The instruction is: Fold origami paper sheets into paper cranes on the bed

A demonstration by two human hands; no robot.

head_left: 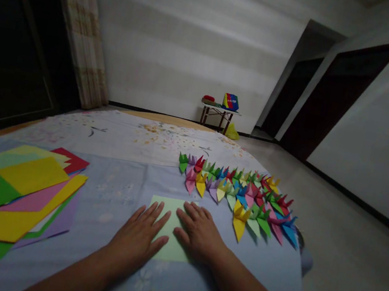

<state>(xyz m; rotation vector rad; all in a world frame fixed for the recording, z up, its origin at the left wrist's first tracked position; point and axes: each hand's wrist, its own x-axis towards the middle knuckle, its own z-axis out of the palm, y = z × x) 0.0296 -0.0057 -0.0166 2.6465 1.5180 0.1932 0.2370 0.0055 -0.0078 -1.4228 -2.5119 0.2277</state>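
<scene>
A pale green sheet of paper (pixel 168 228) lies flat on the blue-grey cloth in front of me. My left hand (pixel 138 238) rests on its left part, fingers stretched out and lying flat. My right hand (pixel 200 232) presses on its right part, fingers also flat and slightly spread. Neither hand holds anything. To the right and beyond the sheet stand several folded paper cranes (pixel 242 194) in many colours, set in rows. A loose pile of coloured paper sheets (pixel 9 193) in green, yellow, pink, purple and red lies to my left.
The cloth (pixel 130 144) covers a low surface that ends at the right by a bare floor (pixel 345 272). A small table (pixel 219 112) with a multicoloured box (pixel 231 102) stands at the far wall. A curtain (pixel 82 30) hangs at the left; dark doorways open at the right.
</scene>
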